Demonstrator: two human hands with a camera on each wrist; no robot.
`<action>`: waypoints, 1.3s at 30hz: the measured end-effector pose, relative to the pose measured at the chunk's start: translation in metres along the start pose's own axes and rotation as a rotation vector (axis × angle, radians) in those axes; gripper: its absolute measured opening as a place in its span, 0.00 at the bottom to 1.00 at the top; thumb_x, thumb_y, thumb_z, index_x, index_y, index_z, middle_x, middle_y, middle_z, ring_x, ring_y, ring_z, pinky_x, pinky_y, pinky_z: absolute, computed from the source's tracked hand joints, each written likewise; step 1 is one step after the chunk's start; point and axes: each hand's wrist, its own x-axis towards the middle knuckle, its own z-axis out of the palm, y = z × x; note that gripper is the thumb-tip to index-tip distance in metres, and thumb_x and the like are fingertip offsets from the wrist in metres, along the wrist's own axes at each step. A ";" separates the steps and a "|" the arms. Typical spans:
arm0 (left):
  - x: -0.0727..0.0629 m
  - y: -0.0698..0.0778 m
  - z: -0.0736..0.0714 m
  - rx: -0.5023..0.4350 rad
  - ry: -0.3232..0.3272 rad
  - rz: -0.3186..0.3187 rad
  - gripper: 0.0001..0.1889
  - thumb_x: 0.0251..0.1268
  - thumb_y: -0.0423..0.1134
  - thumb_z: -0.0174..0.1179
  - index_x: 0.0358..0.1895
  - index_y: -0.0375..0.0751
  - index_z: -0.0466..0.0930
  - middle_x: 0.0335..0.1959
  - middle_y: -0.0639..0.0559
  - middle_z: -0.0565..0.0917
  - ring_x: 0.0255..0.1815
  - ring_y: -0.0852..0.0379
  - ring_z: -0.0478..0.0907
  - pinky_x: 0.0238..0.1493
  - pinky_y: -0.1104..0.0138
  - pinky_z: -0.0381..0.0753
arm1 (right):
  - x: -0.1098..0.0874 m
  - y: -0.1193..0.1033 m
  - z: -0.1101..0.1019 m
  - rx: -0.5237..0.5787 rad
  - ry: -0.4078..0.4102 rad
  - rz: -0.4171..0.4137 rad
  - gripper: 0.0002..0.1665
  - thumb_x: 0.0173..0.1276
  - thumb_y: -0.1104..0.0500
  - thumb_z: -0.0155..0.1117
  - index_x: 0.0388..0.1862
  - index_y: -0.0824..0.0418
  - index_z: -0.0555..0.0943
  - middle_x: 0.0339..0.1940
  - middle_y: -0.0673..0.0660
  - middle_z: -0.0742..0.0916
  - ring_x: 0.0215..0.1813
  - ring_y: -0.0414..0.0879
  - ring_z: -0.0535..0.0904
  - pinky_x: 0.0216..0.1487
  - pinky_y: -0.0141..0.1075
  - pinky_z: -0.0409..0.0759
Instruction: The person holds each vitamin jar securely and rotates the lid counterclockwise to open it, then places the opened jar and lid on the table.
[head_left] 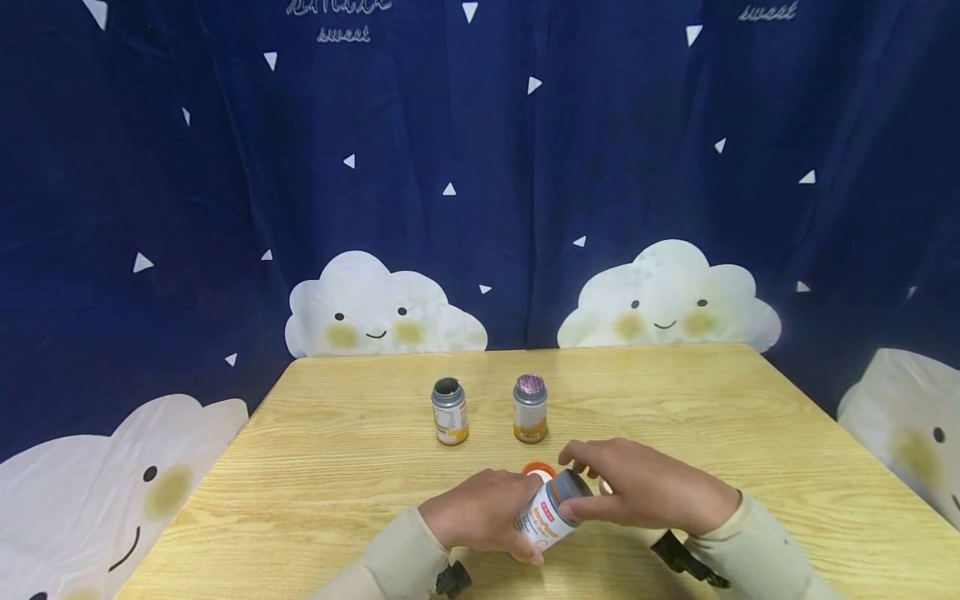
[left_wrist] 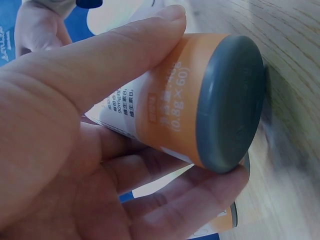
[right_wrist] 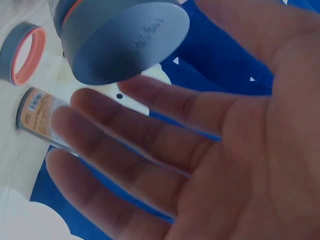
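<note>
My left hand point(head_left: 487, 510) grips a supplement bottle point(head_left: 542, 518) with a white and orange label, tilted with its grey cap point(head_left: 573, 495) toward the upper right. In the left wrist view, the thumb lies along the bottle's label point(left_wrist: 170, 100) and fingers curl under it near the grey base point(left_wrist: 232, 105). My right hand point(head_left: 637, 487) is around the cap end, thumb and fingers spread apart. In the right wrist view its fingers point(right_wrist: 145, 122) extend loosely, with fingertips right by the edge of the grey cap point(right_wrist: 132, 42).
Farther back stand two similar bottles: one uncapped with a dark mouth point(head_left: 450, 411), one with a purple foil seal point(head_left: 530, 408). A loose cap with an orange inside point(head_left: 538, 469) lies behind the held bottle. A blue curtain point(head_left: 525, 167) hangs beyond the wooden table point(head_left: 315, 467).
</note>
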 end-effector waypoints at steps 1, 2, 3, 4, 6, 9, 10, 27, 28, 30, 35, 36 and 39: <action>0.000 0.000 0.000 0.005 0.002 0.005 0.26 0.44 0.55 0.75 0.41 0.50 0.71 0.26 0.65 0.72 0.25 0.69 0.69 0.27 0.75 0.69 | 0.000 0.000 0.001 -0.021 0.016 0.002 0.26 0.64 0.36 0.62 0.49 0.53 0.77 0.39 0.47 0.85 0.31 0.34 0.75 0.29 0.32 0.74; 0.000 -0.001 0.001 0.006 0.003 0.009 0.27 0.44 0.55 0.75 0.42 0.50 0.71 0.26 0.65 0.72 0.25 0.69 0.69 0.27 0.76 0.69 | 0.001 0.000 0.002 -0.044 0.033 0.006 0.26 0.65 0.35 0.60 0.48 0.53 0.78 0.38 0.47 0.85 0.31 0.34 0.75 0.29 0.32 0.74; 0.000 -0.001 0.001 0.001 0.004 0.010 0.27 0.44 0.55 0.75 0.42 0.50 0.71 0.27 0.65 0.72 0.25 0.69 0.69 0.27 0.76 0.69 | 0.001 0.000 0.003 -0.066 0.049 0.013 0.26 0.66 0.34 0.58 0.47 0.54 0.78 0.37 0.47 0.85 0.31 0.35 0.76 0.30 0.33 0.75; 0.000 -0.002 0.001 -0.004 0.005 0.011 0.27 0.44 0.54 0.76 0.43 0.50 0.71 0.27 0.65 0.72 0.25 0.70 0.69 0.27 0.76 0.69 | 0.001 0.000 0.003 -0.085 0.061 0.021 0.27 0.67 0.34 0.56 0.46 0.54 0.78 0.36 0.47 0.85 0.31 0.35 0.77 0.30 0.34 0.75; 0.000 -0.002 0.001 -0.014 0.005 0.010 0.27 0.44 0.54 0.76 0.43 0.50 0.71 0.27 0.65 0.72 0.25 0.70 0.69 0.28 0.76 0.69 | 0.002 0.000 0.004 -0.104 0.072 0.049 0.28 0.68 0.33 0.53 0.45 0.55 0.79 0.34 0.46 0.85 0.31 0.36 0.78 0.30 0.35 0.76; 0.001 -0.002 0.001 -0.040 0.000 0.001 0.27 0.44 0.53 0.76 0.44 0.50 0.72 0.28 0.65 0.73 0.26 0.69 0.69 0.28 0.75 0.70 | 0.002 0.000 0.003 -0.093 0.066 0.080 0.29 0.69 0.33 0.52 0.45 0.56 0.79 0.29 0.44 0.83 0.28 0.34 0.76 0.27 0.34 0.75; 0.001 -0.002 0.001 -0.035 0.001 0.002 0.27 0.44 0.53 0.76 0.43 0.50 0.72 0.28 0.65 0.73 0.26 0.69 0.69 0.28 0.75 0.70 | 0.003 0.000 0.003 -0.089 0.063 0.086 0.29 0.69 0.33 0.52 0.44 0.57 0.79 0.27 0.43 0.82 0.26 0.33 0.75 0.26 0.33 0.74; 0.001 -0.001 0.002 0.013 0.010 0.017 0.27 0.44 0.55 0.75 0.43 0.51 0.71 0.27 0.65 0.72 0.25 0.70 0.69 0.27 0.76 0.69 | 0.004 0.001 0.003 -0.044 0.038 0.013 0.24 0.71 0.38 0.54 0.41 0.58 0.79 0.18 0.39 0.78 0.19 0.31 0.70 0.21 0.30 0.70; 0.001 -0.001 0.002 0.018 0.011 0.019 0.27 0.44 0.55 0.75 0.43 0.51 0.71 0.27 0.65 0.72 0.25 0.70 0.69 0.27 0.76 0.69 | 0.003 0.001 0.003 -0.040 0.035 0.017 0.24 0.71 0.38 0.54 0.41 0.57 0.79 0.18 0.38 0.77 0.19 0.31 0.70 0.21 0.29 0.70; 0.000 -0.001 0.001 0.018 0.008 0.020 0.27 0.44 0.56 0.75 0.43 0.51 0.71 0.27 0.65 0.72 0.25 0.70 0.69 0.27 0.76 0.69 | 0.003 0.001 0.003 -0.040 0.035 0.016 0.22 0.71 0.38 0.54 0.39 0.56 0.79 0.17 0.38 0.76 0.18 0.31 0.68 0.20 0.29 0.69; 0.000 -0.001 0.000 -0.003 0.004 0.018 0.27 0.44 0.55 0.76 0.43 0.50 0.71 0.27 0.65 0.72 0.25 0.70 0.69 0.27 0.76 0.69 | 0.003 0.002 0.003 -0.034 0.036 -0.007 0.19 0.70 0.40 0.56 0.38 0.53 0.78 0.16 0.38 0.76 0.17 0.30 0.67 0.19 0.29 0.68; 0.000 -0.001 0.000 -0.003 0.004 0.018 0.27 0.44 0.55 0.76 0.43 0.51 0.71 0.27 0.65 0.72 0.25 0.70 0.69 0.27 0.76 0.69 | 0.003 0.003 0.003 -0.029 0.034 -0.018 0.18 0.71 0.40 0.56 0.38 0.53 0.78 0.17 0.38 0.76 0.18 0.30 0.67 0.20 0.29 0.68; 0.001 -0.001 0.000 0.008 0.009 0.016 0.27 0.43 0.55 0.75 0.43 0.51 0.71 0.27 0.65 0.72 0.26 0.70 0.69 0.28 0.76 0.69 | 0.004 0.004 0.001 -0.002 0.013 -0.044 0.16 0.70 0.42 0.58 0.40 0.53 0.77 0.20 0.38 0.78 0.20 0.30 0.70 0.22 0.28 0.71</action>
